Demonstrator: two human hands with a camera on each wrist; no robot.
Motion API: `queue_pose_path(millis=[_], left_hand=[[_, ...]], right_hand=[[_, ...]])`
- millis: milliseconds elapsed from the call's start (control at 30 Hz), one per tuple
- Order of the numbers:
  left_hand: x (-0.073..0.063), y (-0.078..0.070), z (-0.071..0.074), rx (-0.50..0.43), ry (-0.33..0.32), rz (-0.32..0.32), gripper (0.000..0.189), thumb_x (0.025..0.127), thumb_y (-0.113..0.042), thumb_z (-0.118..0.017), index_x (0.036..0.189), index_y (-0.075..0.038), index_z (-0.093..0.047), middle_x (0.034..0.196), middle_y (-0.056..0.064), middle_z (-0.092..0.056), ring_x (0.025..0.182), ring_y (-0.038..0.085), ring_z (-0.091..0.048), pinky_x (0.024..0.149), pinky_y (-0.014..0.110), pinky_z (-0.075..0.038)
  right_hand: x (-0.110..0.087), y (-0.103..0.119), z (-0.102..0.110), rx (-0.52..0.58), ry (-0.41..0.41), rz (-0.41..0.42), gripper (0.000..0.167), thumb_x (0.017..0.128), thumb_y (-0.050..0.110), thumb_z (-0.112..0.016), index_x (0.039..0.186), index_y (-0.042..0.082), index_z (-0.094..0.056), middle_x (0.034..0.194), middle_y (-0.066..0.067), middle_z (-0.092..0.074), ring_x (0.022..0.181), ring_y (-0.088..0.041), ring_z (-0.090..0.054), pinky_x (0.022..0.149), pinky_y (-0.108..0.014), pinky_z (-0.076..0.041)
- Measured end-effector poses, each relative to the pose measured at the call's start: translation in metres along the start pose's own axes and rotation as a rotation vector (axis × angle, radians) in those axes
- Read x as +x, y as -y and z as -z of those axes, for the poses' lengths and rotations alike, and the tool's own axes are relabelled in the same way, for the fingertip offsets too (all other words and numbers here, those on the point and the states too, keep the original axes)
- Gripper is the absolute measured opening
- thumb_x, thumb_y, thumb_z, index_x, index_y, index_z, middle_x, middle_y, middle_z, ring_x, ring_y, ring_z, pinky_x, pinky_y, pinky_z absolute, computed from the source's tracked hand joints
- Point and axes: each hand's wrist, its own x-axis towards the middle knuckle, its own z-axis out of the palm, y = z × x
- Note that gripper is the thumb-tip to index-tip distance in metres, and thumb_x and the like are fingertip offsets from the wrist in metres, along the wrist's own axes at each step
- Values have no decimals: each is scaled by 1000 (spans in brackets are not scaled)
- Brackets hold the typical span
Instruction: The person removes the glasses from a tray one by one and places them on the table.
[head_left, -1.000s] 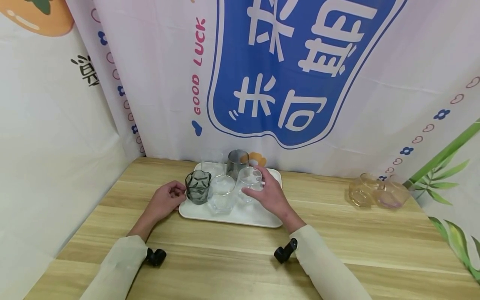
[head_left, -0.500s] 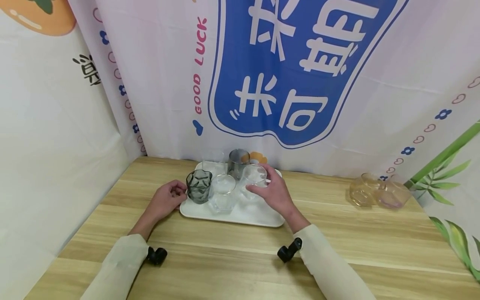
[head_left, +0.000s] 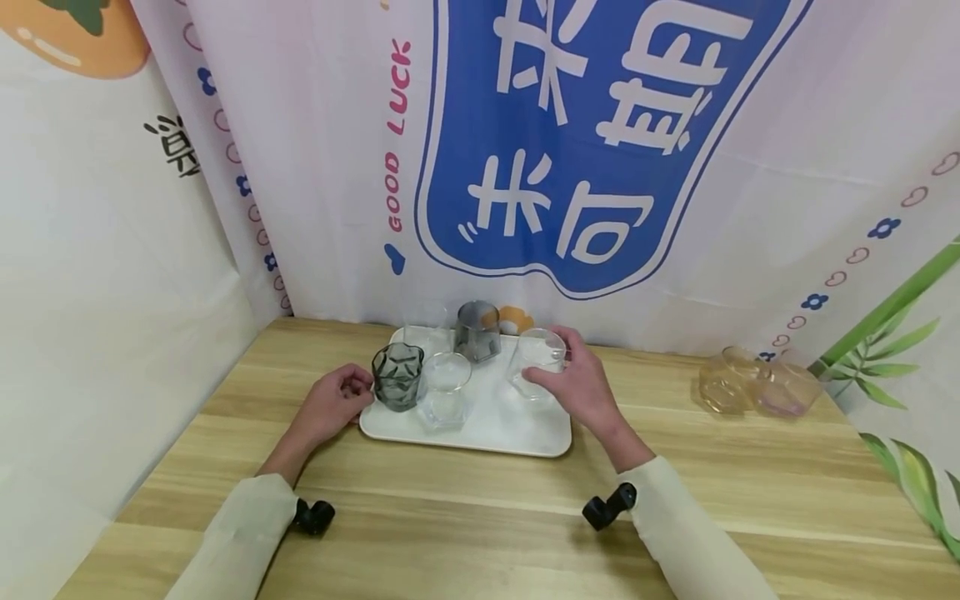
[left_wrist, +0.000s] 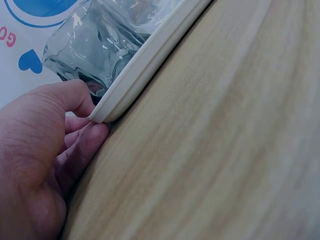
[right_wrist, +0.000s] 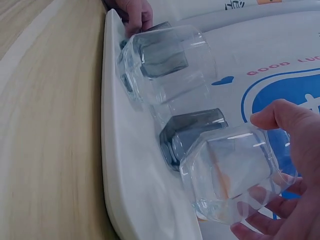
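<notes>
A white tray (head_left: 502, 435) lies on the wooden table. My left hand (head_left: 332, 403) pinches its left rim, index finger above and other fingertips at its underside in the left wrist view. Toward the tray's right end, my right hand (head_left: 587, 385) grips a clear glass (head_left: 534, 367) round its side; whether the base touches the tray I cannot tell. A dark grey-green wavy glass (head_left: 397, 379) stands beside my left hand. Right of it is a clear gold-rimmed glass (head_left: 444, 402). Behind these stand a smoky grey glass (head_left: 477, 333) and another clear glass (head_left: 426, 333), partly hidden.
An amber glass (head_left: 720, 387) and a pinkish glass (head_left: 785, 390) stand close together at the table's right side. A printed curtain (head_left: 337, 208) hangs right behind the table's back edge. Wood tabletop (head_left: 450, 525) stretches in front of the tray.
My right hand has moved right with the clear glass, widening the space between it and the gold-rimmed glass. My left hand stays at the tray rim.
</notes>
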Motion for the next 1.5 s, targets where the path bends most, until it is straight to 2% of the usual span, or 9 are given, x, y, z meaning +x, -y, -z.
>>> queue_pose_path(millis=[300, 633, 1000, 1267, 1500], left_hand=[[0, 0, -1, -4, 1, -12, 21, 95, -6, -66, 114, 2, -63, 96, 13, -63, 74, 20, -59, 59, 30, -56], [0, 1, 0, 7, -4, -5, 20, 95, -6, -66, 113, 1, -63, 96, 13, -63, 75, 21, -60, 60, 31, -57], [-1, 1, 0, -5, -2, -8, 20, 94, -6, -66, 113, 1, -63, 94, 12, -63, 73, 21, -59, 59, 31, -56], [-2, 1, -1, -14, -9, -14, 18, 94, -5, -66, 111, 1, -64, 92, 12, -62, 70, 19, -58, 58, 30, -55], [0, 2, -2, -8, -9, -21, 19, 94, -6, -65, 112, 1, -64, 92, 12, -63, 70, 20, -58, 58, 31, -56]], right_hand=[[-8, -17, 28, -22, -22, -16, 78, 85, 25, -85, 148, 5, -44, 144, -21, -53, 126, -40, -54, 101, -53, -50], [-9, -37, 61, -50, -89, -39, 80, 85, 29, -84, 148, 3, -43, 141, -23, -53, 122, -40, -54, 93, -50, -52], [-12, -60, 95, -77, -128, -89, 83, 87, 34, -83, 151, 2, -40, 147, -25, -48, 129, -44, -48, 97, -53, -46], [-14, -77, 117, -54, -129, -140, 91, 89, 34, -80, 157, 1, -29, 157, -31, -31, 137, -50, -37, 103, -57, -42], [-15, -89, 135, -95, -189, -181, 93, 90, 38, -79, 158, 2, -28, 155, -31, -35, 136, -48, -40, 104, -58, -42]])
